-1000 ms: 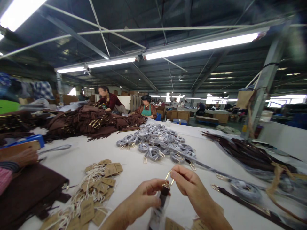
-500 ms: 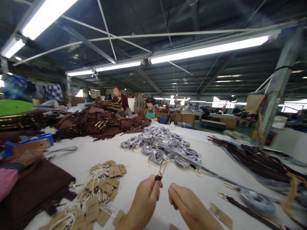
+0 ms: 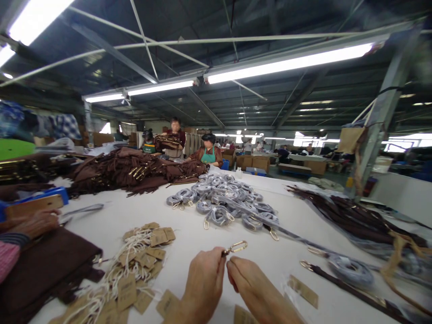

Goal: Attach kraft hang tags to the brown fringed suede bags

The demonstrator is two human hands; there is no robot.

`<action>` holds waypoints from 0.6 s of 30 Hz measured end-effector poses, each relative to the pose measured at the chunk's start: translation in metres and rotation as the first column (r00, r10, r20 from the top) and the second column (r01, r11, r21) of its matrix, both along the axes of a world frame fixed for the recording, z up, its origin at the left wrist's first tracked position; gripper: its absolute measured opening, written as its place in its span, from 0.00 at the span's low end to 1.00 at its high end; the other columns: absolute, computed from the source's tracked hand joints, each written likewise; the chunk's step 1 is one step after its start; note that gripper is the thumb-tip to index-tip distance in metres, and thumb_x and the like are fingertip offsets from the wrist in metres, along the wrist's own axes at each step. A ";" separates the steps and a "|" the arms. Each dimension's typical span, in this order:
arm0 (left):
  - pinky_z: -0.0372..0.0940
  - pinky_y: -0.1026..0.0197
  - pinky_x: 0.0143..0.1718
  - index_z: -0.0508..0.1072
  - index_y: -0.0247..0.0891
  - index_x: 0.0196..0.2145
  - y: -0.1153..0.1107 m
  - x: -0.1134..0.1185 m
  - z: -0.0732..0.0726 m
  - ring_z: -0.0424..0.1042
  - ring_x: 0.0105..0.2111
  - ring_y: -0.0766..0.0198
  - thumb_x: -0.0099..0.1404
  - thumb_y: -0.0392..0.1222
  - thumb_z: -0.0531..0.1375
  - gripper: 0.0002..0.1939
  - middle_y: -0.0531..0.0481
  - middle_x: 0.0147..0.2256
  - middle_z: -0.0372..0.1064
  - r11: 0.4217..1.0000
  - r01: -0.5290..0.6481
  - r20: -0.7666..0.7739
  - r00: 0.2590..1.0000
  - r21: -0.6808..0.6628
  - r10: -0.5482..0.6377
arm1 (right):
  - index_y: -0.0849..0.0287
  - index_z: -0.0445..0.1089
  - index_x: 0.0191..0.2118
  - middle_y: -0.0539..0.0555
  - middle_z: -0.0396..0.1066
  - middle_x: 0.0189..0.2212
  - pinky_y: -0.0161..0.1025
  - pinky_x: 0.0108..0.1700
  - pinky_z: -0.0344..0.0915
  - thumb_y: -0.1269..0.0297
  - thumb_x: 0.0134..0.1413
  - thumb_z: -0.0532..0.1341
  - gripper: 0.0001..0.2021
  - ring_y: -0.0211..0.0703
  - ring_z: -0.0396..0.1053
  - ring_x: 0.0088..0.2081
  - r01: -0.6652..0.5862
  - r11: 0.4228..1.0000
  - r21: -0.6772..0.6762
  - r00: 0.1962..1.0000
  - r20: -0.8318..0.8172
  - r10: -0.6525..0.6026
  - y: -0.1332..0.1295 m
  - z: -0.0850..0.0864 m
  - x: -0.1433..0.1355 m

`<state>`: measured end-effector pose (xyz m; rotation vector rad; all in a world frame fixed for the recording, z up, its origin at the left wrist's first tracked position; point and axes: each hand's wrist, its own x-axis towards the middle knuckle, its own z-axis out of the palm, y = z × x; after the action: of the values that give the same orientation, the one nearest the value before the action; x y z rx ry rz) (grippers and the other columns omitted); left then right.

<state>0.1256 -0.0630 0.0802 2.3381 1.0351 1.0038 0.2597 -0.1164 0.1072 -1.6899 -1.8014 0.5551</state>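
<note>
Gold clasp (image 3: 236,246) juts past my left hand (image 3: 205,279), whose fingers pinch its strap end low over the white worktop (image 3: 189,243); my right hand (image 3: 249,281) rests alongside, fingers curled, apparently empty.

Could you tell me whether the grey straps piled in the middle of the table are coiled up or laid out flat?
Mostly coiled: the grey straps lie heaped in small wound bundles on the white table, gold clips poking out.

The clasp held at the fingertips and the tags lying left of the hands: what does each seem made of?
Clasp: probably metal with a polished gold finish; it glints under the lights.
Tags: likely brown kraft card, matte and flat, threaded on pale string.
</note>
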 end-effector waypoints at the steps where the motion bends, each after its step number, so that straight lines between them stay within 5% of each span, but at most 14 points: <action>1: 0.56 0.58 0.33 0.72 0.40 0.38 0.000 0.000 -0.002 0.69 0.30 0.55 0.69 0.40 0.46 0.14 0.44 0.31 0.73 1.000 0.019 -0.004 1.000 0.019 -0.019 | 0.54 0.55 0.22 0.52 0.63 0.22 0.39 0.31 0.54 0.59 0.62 0.42 0.18 0.43 0.60 0.26 -0.012 1.000 0.019 1.000 -0.010 0.013 0.000 -0.002 0.001; 5: 0.60 0.58 0.42 0.69 0.38 0.52 -0.003 0.000 0.001 0.70 0.38 0.56 0.67 0.36 0.47 0.19 0.44 0.40 0.74 0.975 0.199 0.123 0.975 -0.095 -0.187 | 0.54 0.55 0.23 0.50 0.62 0.22 0.38 0.29 0.53 0.58 0.63 0.42 0.18 0.41 0.58 0.26 -0.073 0.995 0.075 0.997 0.000 0.073 0.004 -0.006 0.006; 9: 0.60 0.61 0.44 0.75 0.37 0.35 -0.003 -0.003 0.015 0.68 0.38 0.60 0.67 0.37 0.49 0.15 0.48 0.34 0.70 0.897 0.382 0.313 0.900 -0.225 -0.304 | 0.55 0.54 0.24 0.49 0.60 0.21 0.38 0.29 0.51 0.63 0.63 0.40 0.17 0.40 0.57 0.25 -0.095 0.995 0.013 0.995 0.032 0.094 0.006 -0.003 0.007; 12: 0.60 0.61 0.43 0.74 0.36 0.24 0.002 -0.002 0.015 0.68 0.37 0.60 0.68 0.45 0.51 0.20 0.48 0.33 0.69 0.897 0.352 0.417 0.882 -0.267 -0.221 | 0.56 0.55 0.23 0.49 0.60 0.21 0.38 0.29 0.49 0.65 0.62 0.42 0.16 0.39 0.57 0.25 -0.104 0.994 -0.028 0.994 0.025 0.105 0.004 0.000 0.003; 18: 0.61 0.62 0.33 0.72 0.35 0.23 0.014 -0.001 0.006 0.68 0.30 0.62 0.57 0.46 0.62 0.12 0.51 0.25 0.68 0.899 0.263 0.570 0.821 -0.350 -0.018 | 0.55 0.56 0.24 0.48 0.60 0.20 0.37 0.28 0.49 0.63 0.62 0.42 0.16 0.39 0.57 0.24 -0.113 0.994 -0.006 0.994 -0.004 0.113 0.001 0.000 -0.002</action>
<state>0.1242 -0.0492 0.0862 1.5999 0.7280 1.1690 0.2575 -0.1152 0.1068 -1.5968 -1.9028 0.6118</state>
